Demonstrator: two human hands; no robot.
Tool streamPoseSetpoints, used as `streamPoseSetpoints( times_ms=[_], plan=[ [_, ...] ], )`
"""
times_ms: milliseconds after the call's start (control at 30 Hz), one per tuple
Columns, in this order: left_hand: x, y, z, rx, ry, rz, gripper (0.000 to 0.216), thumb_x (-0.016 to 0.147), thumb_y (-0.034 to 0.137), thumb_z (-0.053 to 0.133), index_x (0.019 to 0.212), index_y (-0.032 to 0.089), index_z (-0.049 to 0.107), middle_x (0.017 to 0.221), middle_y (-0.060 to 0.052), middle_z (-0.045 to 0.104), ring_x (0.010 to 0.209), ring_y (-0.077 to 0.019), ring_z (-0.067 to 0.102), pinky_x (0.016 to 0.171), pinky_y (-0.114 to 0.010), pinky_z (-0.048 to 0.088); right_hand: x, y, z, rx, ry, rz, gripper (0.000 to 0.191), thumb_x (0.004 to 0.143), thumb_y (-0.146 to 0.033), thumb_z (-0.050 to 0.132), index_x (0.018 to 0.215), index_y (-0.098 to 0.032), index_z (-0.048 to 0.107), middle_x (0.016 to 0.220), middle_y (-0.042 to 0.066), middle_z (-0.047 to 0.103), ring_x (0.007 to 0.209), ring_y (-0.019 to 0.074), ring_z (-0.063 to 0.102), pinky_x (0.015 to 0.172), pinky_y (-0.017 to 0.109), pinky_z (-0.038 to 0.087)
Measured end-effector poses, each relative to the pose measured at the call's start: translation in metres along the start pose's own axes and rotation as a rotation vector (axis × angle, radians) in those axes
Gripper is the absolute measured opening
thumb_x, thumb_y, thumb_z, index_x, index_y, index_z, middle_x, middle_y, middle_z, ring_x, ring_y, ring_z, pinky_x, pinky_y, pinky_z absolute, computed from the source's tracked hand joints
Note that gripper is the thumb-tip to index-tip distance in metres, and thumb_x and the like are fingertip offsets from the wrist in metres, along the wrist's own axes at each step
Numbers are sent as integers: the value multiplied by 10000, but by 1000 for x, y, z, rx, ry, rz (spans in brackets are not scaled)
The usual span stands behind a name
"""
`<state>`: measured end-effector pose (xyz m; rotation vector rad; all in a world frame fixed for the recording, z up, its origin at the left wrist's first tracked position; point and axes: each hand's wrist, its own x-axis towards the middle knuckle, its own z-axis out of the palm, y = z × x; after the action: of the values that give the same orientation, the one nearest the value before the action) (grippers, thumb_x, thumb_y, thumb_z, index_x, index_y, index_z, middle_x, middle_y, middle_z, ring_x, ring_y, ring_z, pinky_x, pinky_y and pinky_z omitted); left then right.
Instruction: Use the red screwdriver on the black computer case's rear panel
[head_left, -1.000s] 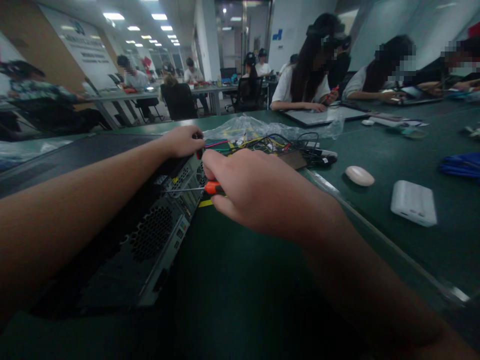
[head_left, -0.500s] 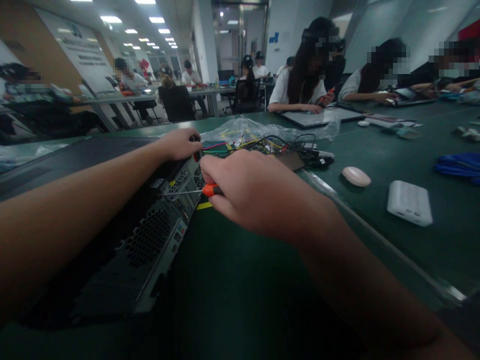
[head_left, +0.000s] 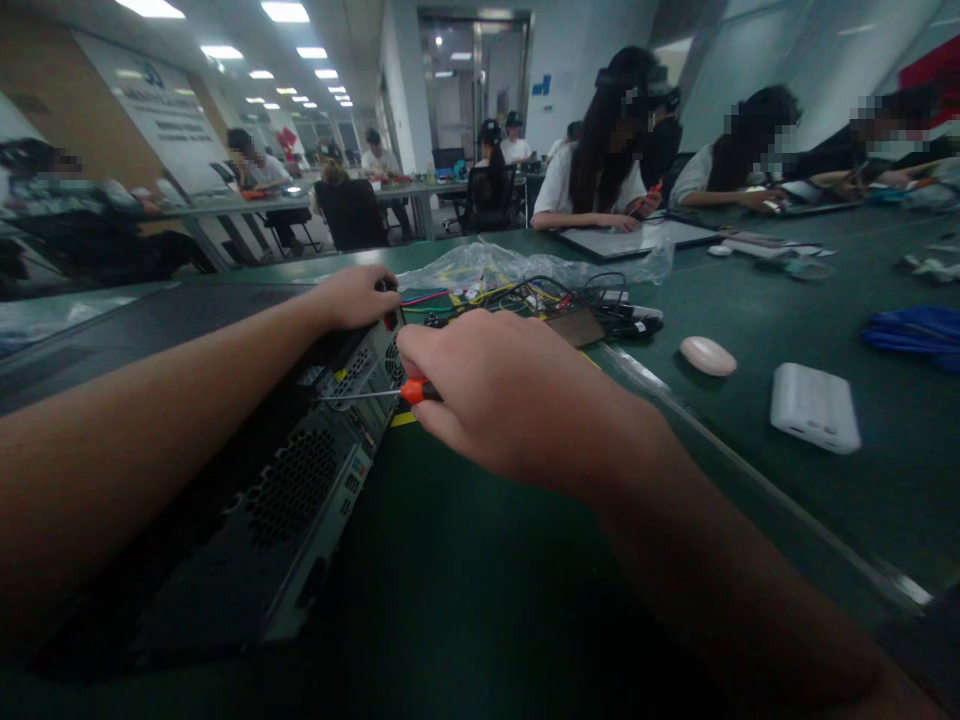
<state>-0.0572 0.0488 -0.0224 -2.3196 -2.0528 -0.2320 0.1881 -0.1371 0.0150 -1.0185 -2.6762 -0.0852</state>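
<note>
A desktop computer case (head_left: pixel 292 490) lies on its side at the left, its rear panel with vent holes and ports facing right. My right hand (head_left: pixel 495 390) is closed round the orange and black handle of a screwdriver (head_left: pixel 412 391). The thin metal shaft points left, its tip at the rear panel near the top edge; exact contact is too small to tell. Over the far top corner of the case, my left hand (head_left: pixel 364 296) is curled, with something dark and red at its fingers that I cannot make out.
Behind my right hand lie tangled cables (head_left: pixel 540 295) and clear plastic sheeting (head_left: pixel 480 260). A pale oval object (head_left: pixel 708 356), a white box-shaped device (head_left: pixel 814 408) and blue fabric (head_left: pixel 915 335) rest at the right. Across the table, people work with a flat panel (head_left: pixel 645 237).
The view has shifted slightly. Both hands keep nearly the same places, and the screwdriver shaft still points at the rear panel of the case.
</note>
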Motion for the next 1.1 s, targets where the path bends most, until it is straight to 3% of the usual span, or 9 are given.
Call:
streamPoseSetpoints(
  times_ms=[633,1100],
  plan=[
    [-4,4,-3,13,-4,-14,673,890,486,582,1476,214,771,1490,-119,791,1349,-361,733,1134,-409,569,-1,1,-5,-11,-31,23,239,1091,-240,559,1163,-157,771,1001,132,815,925,272,717,706,380,308],
    [-4,1,-1,21,-15,20,723,898,515,524,1506,185,731,1484,-152,788,1353,-345,735,1144,-401,566,-1,0,-5,-9,-23,29,295,1117,-324,566,1017,-172,799,1009,122,835,933,274,734,727,393,328]
  ],
)
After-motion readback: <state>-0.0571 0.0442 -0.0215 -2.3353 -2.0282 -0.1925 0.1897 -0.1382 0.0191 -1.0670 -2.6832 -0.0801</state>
